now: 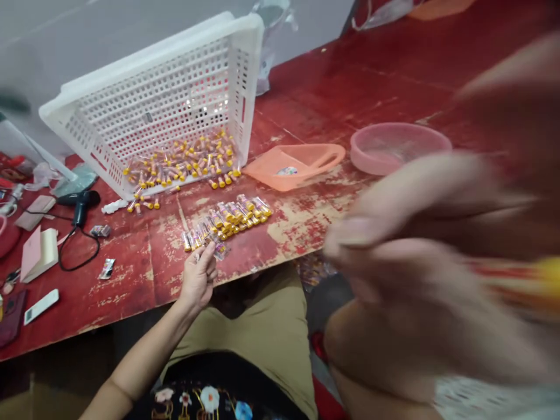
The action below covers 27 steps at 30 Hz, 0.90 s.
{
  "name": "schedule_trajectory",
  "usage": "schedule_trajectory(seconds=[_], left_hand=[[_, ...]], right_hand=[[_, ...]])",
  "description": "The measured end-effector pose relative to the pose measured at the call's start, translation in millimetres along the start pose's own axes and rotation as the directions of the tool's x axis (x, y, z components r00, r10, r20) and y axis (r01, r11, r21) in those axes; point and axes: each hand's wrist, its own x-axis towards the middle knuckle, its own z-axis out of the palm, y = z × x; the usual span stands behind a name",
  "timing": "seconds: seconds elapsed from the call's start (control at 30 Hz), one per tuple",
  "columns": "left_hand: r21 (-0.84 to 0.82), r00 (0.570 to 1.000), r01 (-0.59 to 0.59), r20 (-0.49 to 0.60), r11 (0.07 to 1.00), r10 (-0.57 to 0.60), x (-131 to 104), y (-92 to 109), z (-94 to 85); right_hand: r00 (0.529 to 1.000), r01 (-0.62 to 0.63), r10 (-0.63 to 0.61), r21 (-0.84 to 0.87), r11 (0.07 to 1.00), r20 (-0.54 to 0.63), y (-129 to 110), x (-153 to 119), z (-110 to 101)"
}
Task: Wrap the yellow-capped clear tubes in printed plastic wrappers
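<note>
head view: left hand (200, 277) pinching tube (221, 251) by table's (135, 256) front edge, seemingly squaring row (231, 219); right hand (431, 283) curling, hold unclear.

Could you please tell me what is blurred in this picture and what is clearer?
Head view: the right hand, close to the lens, is heavily blurred, as is a yellow shape at the edge; the left hand and yellow-capped tubes are clearer, though soft.

From my remote feed, at six o'clock I see a black top (231, 370) printed with white, pinkish and blue flowers (210, 399), and khaki trousers (266, 332). Toward seven, the left hand (199, 279) and forearm (149, 344) are bare.
</note>
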Motion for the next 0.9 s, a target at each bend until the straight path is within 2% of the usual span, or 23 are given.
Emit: schedule_trajectory(seconds=[0.07, 0.13, 0.23, 0.3, 0.47, 0.57, 0.67, 0.73, 0.9], left_hand=[[-0.05, 1.0, 0.016, 0.015, 0.999, -0.015, 0, 2, 0.9], [-0.096, 0.999, 0.025, 0.028, 0.995, -0.022, 0, 2, 2.7], [-0.128, 0.998, 0.043, 0.054, 0.991, -0.037, -2, 0, 4.4], [-0.116, 0.997, 0.054, 0.062, 0.992, -0.047, -2, -2, 4.1], [-0.087, 0.999, 0.01, -0.032, 0.996, -0.013, 1, -7, 3.0], [-0.155, 0.998, 0.028, -0.049, 0.988, -0.036, 2, -9, 3.3], [-0.252, 0.993, 0.095, -0.046, 0.963, -0.11, 4, -7, 1.6], [-0.299, 0.985, 0.155, -0.029, 0.942, -0.171, 4, -5, 0.0], [-0.381, 0.963, 0.252, 0.012, 0.89, -0.268, 3, -3, 0.6]], right_hand=[[0.981, -0.129, 0.141, -0.098, 0.987, 0.133, 30, -14, 8], [0.935, -0.26, 0.295, -0.189, 0.947, 0.197, 72, -33, 11], [0.878, -0.44, 0.463, -0.172, 0.881, 0.123, 127, -62, 11], [0.851, -0.504, 0.519, -0.156, 0.849, 0.077, 145, -74, 14], [0.806, -0.572, 0.586, -0.148, 0.807, 0.086, 150, -81, 21], [0.789, -0.605, 0.61, -0.078, 0.792, 0.078, 154, -83, 18], [0.832, -0.554, 0.555, 0.045, 0.831, -0.013, 154, -89, 7], [0.869, -0.491, 0.492, 0.029, 0.871, -0.06, 149, -95, 0], [0.912, -0.409, 0.409, -0.016, 0.912, -0.035, 133, -106, -7]])
